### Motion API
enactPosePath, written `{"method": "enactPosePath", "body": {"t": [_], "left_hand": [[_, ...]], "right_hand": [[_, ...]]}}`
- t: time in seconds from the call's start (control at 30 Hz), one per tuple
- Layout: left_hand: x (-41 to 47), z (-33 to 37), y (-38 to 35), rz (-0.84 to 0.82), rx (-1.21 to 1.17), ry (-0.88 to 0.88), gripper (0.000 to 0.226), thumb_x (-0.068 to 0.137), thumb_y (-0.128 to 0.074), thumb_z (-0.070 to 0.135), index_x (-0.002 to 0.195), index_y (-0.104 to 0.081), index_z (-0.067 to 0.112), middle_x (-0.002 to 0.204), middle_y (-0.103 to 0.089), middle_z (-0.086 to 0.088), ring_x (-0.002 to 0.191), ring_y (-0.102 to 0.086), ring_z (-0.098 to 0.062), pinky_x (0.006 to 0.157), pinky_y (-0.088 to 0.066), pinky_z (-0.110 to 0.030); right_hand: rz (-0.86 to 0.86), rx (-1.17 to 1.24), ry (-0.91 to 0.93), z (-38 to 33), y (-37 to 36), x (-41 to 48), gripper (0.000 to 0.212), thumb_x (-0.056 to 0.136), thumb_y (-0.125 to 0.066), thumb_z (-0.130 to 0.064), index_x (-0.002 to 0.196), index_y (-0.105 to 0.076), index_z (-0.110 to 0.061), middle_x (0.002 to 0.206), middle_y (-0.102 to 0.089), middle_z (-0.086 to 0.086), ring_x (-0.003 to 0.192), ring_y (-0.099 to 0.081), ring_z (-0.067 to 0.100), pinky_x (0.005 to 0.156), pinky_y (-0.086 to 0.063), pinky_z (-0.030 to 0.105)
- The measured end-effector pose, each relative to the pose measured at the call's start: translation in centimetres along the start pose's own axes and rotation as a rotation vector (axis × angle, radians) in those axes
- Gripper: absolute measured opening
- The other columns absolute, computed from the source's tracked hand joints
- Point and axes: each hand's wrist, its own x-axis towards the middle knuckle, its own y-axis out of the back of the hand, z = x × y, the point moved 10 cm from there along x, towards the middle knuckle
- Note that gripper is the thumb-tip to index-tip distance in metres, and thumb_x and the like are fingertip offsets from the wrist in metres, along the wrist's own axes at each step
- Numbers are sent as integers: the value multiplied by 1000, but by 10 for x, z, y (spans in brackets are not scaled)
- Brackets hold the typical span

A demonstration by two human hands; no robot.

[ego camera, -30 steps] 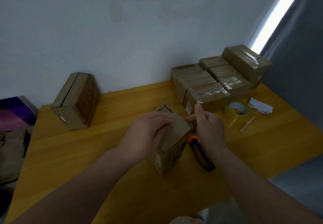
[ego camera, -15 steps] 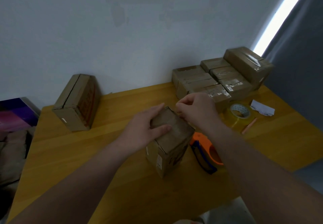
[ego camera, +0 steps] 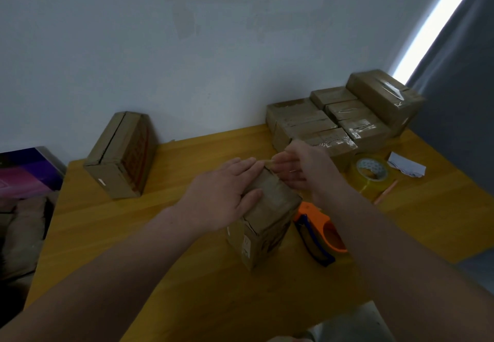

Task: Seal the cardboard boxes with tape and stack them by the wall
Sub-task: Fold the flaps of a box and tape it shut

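Body in view: two arms, nothing else sure. Left hand [ego camera: 222, 197] and right hand [ego camera: 302, 170] are both bare. Left forearm [ego camera: 120, 256] and right forearm [ego camera: 387, 248] are bare too, right out to the frame edge. Left hand is fairly sharp, with plain knuckles and fingers. Right hand is motion-blurred, so nail and skin detail is unreadable. Low light, so fine marks can't be resolved on either arm. Small rounded patch [ego camera: 291, 338] at the bottom edge between the arms: can't tell whether it's clothing or body.
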Motion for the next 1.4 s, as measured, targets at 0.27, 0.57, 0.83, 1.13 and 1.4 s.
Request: {"method": "enactPosePath", "body": {"t": [0.27,0.57,0.83,1.13,1.4], "left_hand": [[2,-4,-4,-3,-137,39,61,91,-21,63,147,-25,42,157,-23,12,140,-28,-9,97,-34,-23],[-16,-7,12,274,-314,80,57,87,-41,55,124,-64,18,132,-59,-3,116,-56,-8,93,-37,-16],[-20,-14,11,337,-386,124,47,90,-47,49,121,-66,19,128,-61,2,110,-46,9,91,-35,-7],[-23,-37,-19,390,-1056,429,21,95,-56,21,115,-63,23,108,-65,10,100,-63,-6,75,-54,-17],[-24,-42,-24,434,-1115,488,15,95,-57,18,106,-67,21,101,-68,7,93,-65,-8,74,-56,-25]], "right_hand": [[15,-189,100,-10,-3,-1,32,88,-66,-41,92,-69,-9,83,-72,3,76,-69,15,60,-54,26],[110,-880,450,-41,-23,-1,26,84,-69,-42,87,-75,-17,85,-69,-6,90,-62,11,95,-48,38],[-7,-378,246,-16,-5,10,32,97,-57,-27,75,-70,-9,69,-69,3,68,-64,14,66,-55,27],[-241,-101,-74,46,-17,11,27,97,-51,-44,107,-67,-25,112,-67,1,106,-61,19,95,-49,37],[-127,-534,226,10,-22,13,41,97,-46,-50,111,-68,-18,96,-62,-9,98,-59,12,88,-49,31]]}}
